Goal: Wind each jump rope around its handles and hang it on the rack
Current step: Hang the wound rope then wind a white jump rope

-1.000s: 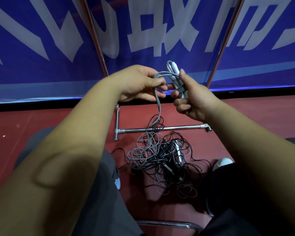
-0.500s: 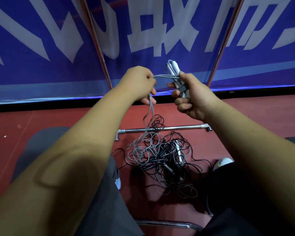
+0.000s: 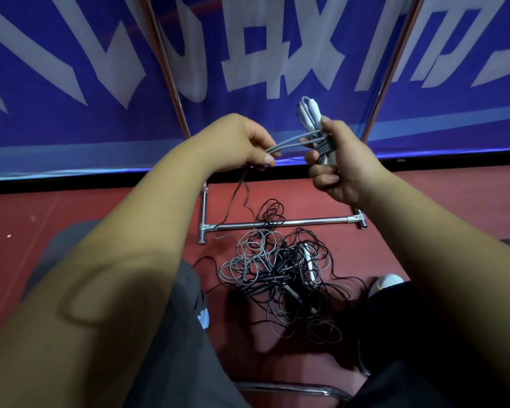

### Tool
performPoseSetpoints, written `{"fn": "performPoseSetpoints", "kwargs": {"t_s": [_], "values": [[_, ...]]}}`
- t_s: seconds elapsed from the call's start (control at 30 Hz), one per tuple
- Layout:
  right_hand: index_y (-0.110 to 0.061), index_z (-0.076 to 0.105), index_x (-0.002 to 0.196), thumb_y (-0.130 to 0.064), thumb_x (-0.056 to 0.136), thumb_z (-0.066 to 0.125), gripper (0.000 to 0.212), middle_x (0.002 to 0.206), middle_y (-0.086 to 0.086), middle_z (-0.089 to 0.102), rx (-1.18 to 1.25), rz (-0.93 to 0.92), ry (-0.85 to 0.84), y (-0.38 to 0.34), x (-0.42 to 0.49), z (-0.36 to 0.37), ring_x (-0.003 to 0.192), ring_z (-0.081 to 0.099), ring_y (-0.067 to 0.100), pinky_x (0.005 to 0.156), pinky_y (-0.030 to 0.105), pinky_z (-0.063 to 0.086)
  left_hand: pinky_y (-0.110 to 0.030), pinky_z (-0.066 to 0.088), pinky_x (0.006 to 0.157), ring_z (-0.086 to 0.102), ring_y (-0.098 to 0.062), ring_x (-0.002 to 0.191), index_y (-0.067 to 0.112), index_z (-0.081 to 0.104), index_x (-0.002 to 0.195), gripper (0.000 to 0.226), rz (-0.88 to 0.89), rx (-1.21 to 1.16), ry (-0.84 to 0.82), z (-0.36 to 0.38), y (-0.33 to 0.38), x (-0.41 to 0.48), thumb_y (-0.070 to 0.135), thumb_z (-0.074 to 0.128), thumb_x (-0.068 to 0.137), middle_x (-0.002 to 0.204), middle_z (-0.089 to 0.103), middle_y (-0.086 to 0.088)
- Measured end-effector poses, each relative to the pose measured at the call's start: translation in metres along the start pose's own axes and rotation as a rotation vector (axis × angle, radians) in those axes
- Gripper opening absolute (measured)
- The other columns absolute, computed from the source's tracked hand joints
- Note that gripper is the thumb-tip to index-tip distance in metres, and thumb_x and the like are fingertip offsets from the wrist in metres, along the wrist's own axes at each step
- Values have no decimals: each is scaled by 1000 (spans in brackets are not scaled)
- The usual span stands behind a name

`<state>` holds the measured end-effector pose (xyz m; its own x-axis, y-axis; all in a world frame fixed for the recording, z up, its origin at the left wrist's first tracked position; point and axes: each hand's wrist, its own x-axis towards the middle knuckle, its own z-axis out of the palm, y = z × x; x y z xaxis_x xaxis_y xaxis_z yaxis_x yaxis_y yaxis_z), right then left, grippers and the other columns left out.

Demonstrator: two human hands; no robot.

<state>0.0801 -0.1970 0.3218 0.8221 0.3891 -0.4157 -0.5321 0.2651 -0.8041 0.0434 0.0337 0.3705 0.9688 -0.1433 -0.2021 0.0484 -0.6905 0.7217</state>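
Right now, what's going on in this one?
A seated person is winding a grey jump rope around its white handles. The right hand grips the handles, with several turns wrapped on them. The left hand pinches the rope, which runs taut between the two hands. Its slack trails down across the rack's base bar toward a tangled pile of grey and black ropes on the red floor. No rope hangs on the part of the rack in view.
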Motion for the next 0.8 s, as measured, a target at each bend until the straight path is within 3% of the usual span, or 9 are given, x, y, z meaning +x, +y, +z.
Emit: {"fn": "performPoseSetpoints", "kwargs": {"t_s": [0.17,0.3,0.37,0.5,0.6,0.8], "values": [[-13,57,109,-35,103,52,23,75,1,44,-4,-1,-71,2,-5,6,53,13,8,35,19,16,-24,46,65,73,-4,73,28,82,93,6,-55,274,89,6,-7,5,26,84,88,75,78,10],[-8,59,122,-31,101,48,33,74,0,45,-24,5,-60,4,-5,7,54,12,9,37,21,16,-27,53,71,73,-8,77,28,83,94,7,-82,363,30,9,-10,9,27,85,88,75,77,10],[-10,56,122,-30,101,47,30,74,0,45,-22,0,-53,3,-6,8,56,11,10,37,21,16,-26,50,69,69,-8,76,28,84,97,10,-98,381,17,10,-11,10,28,86,87,77,76,9],[-13,47,111,-27,101,47,17,73,1,47,0,-38,-47,0,-9,10,53,14,9,37,20,17,-22,49,59,67,-5,58,21,81,90,8,-160,282,-17,13,-16,13,26,86,88,72,77,5],[-15,46,102,-25,101,46,10,73,2,47,-4,-59,-56,0,-11,11,52,15,10,36,20,19,-32,65,71,71,-16,66,10,78,88,10,-226,120,-86,21,-20,15,17,83,92,80,79,-8],[-15,46,102,-20,100,46,5,74,4,48,-38,-61,-63,10,-16,16,54,19,12,39,23,27,-33,64,72,66,-21,72,1,73,89,22,-325,91,-203,38,-27,22,17,70,103,81,72,-11]]}}
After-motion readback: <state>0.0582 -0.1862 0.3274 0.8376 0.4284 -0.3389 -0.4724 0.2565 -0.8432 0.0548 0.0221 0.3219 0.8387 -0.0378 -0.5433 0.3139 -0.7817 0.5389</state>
